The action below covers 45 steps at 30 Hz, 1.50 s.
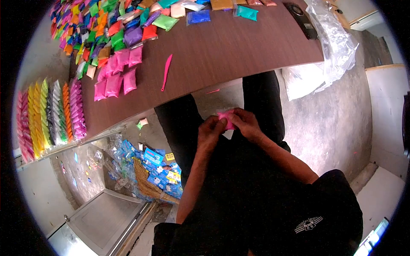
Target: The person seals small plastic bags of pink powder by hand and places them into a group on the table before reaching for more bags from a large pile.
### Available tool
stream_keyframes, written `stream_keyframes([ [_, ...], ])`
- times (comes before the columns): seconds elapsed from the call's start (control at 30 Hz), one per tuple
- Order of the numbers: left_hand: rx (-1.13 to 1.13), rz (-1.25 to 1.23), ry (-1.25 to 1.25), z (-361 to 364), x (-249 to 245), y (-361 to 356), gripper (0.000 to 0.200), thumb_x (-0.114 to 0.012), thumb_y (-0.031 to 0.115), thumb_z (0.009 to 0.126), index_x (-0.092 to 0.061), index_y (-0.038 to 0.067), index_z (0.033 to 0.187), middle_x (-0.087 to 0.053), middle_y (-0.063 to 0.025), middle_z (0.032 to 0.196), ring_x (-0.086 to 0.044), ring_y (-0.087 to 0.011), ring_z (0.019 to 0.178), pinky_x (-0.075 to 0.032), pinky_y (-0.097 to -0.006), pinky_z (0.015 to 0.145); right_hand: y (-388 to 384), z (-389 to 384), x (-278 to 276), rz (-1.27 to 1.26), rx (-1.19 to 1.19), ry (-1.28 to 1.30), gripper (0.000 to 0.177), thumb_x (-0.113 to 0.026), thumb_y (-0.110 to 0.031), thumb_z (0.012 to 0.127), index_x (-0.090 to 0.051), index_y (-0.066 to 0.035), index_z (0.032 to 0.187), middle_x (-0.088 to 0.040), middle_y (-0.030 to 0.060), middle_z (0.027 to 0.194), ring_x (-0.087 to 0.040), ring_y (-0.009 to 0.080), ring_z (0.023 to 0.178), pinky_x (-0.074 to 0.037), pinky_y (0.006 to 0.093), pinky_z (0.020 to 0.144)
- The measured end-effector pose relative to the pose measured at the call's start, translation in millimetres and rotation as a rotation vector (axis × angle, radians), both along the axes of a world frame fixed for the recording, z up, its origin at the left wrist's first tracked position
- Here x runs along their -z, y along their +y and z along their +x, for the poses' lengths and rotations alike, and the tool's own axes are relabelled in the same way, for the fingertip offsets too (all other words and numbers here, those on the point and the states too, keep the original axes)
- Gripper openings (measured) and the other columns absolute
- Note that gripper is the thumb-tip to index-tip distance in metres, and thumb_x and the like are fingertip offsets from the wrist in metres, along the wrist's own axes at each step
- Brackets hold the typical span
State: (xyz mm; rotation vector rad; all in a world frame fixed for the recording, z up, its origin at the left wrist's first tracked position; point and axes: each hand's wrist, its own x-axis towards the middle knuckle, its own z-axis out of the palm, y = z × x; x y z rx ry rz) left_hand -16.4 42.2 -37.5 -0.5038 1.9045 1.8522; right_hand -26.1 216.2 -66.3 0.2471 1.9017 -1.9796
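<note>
Over my lap, my left hand (210,130) and my right hand (245,123) pinch a small pink packet (226,118) from both sides. Its clear plastic edge shows above my fingers. On the brown table (205,55) in front of me lies a group of similar pink packets (113,85), set close together at the left. A slim pink plastic knife (167,71) rests by itself to the right of them, nearer the table's front edge.
A big heap of coloured packets (98,30) covers the table's back left. Twisted coloured bundles (51,115) stand at the far left. A dark device (300,20) and clear plastic bag (333,42) are at the right. A straw broom (147,181) lies on blue wrappers (156,158) below.
</note>
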Motion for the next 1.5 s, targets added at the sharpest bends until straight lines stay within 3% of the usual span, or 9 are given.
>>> stream_keyframes([
  [0.3,-0.001,-0.036,0.051,2,0,-4,0.024,-0.074,0.026,0.095,-0.070,0.003,0.097,-0.067,-0.0034,0.087,-0.058,-0.0124,0.079,-0.046,-0.0288,0.072,4,6,5,0.182,-0.143,0.217,0.026,-0.062,-0.020,0.102,-0.068,0.000,0.119,-0.071,0.0105,0.103,-0.067,0.0209,0.092,-0.055,0.0345,0.079],
  [0.47,-0.077,0.018,0.102,6,2,-7,0.021,-0.075,0.023,0.095,-0.068,0.004,0.095,-0.067,-0.0029,0.086,-0.057,-0.0120,0.077,-0.046,-0.0277,0.071,0,11,0,0.039,-0.146,0.201,0.045,-0.066,-0.022,0.098,-0.059,-0.002,0.138,-0.069,0.0149,0.119,-0.068,0.0240,0.101,-0.055,0.0350,0.086],
  [0.7,-0.057,0.038,0.127,2,-25,-2,0.027,-0.077,0.024,0.094,-0.073,0.002,0.109,-0.072,-0.0036,0.093,-0.064,-0.0135,0.086,-0.052,-0.0300,0.079,13,-4,-44,0.157,-0.243,0.259,0.041,-0.065,-0.016,0.095,-0.063,-0.001,0.134,-0.069,0.0168,0.117,-0.068,0.0240,0.100,-0.055,0.0360,0.083],
  [0.8,0.007,0.033,0.169,2,-26,-3,0.027,-0.076,0.023,0.094,-0.073,0.000,0.109,-0.073,-0.0053,0.094,-0.067,-0.0139,0.087,-0.054,-0.0296,0.079,18,-9,-61,0.199,-0.333,0.288,0.034,-0.060,-0.006,0.094,-0.065,0.002,0.127,-0.066,0.0099,0.103,-0.062,0.0164,0.095,-0.053,0.0329,0.084],
  [0.87,0.029,0.046,0.214,5,-25,-5,0.025,-0.076,0.022,0.095,-0.073,-0.001,0.106,-0.075,-0.0069,0.095,-0.068,-0.0139,0.086,-0.054,-0.0286,0.080,17,-11,-68,0.328,-0.403,0.540,0.036,-0.059,-0.006,0.093,-0.065,0.003,0.128,-0.066,0.0103,0.102,-0.061,0.0164,0.092,-0.053,0.0336,0.081],
  [0.97,0.026,0.078,0.211,7,-34,-7,0.022,-0.073,0.020,0.098,-0.073,0.000,0.105,-0.075,-0.0068,0.094,-0.069,-0.0129,0.087,-0.055,-0.0280,0.080,14,-12,-75,0.360,-0.359,0.518,0.033,-0.065,-0.018,0.095,-0.067,0.001,0.123,-0.069,0.0174,0.102,-0.066,0.0231,0.087,-0.054,0.0343,0.076],
  [1.07,-0.069,0.145,0.235,8,-35,-8,0.020,-0.071,0.019,0.099,-0.073,0.000,0.105,-0.074,-0.0059,0.093,-0.068,-0.0119,0.087,-0.055,-0.0274,0.079,11,-6,-65,0.228,-0.290,0.257,0.033,-0.065,-0.020,0.097,-0.068,0.000,0.123,-0.069,0.0153,0.101,-0.066,0.0213,0.086,-0.054,0.0341,0.076],
  [1.17,-0.057,0.149,0.254,8,-35,-11,0.020,-0.072,0.018,0.099,-0.073,0.000,0.107,-0.074,-0.0055,0.095,-0.068,-0.0119,0.089,-0.055,-0.0277,0.081,9,-8,-83,0.245,-0.301,0.228,0.032,-0.065,-0.019,0.097,-0.068,0.000,0.123,-0.070,0.0145,0.102,-0.067,0.0203,0.086,-0.054,0.0335,0.075],
  [1.5,-0.005,0.197,0.226,-1,-47,-8,0.018,-0.074,0.018,0.097,-0.071,0.003,0.107,-0.073,-0.0031,0.096,-0.066,-0.0095,0.086,-0.053,-0.0261,0.077,17,-15,-101,0.290,-0.325,0.370,0.035,-0.072,-0.022,0.096,-0.068,0.001,0.121,-0.069,0.0144,0.105,-0.067,0.0183,0.094,-0.055,0.0330,0.082],
])
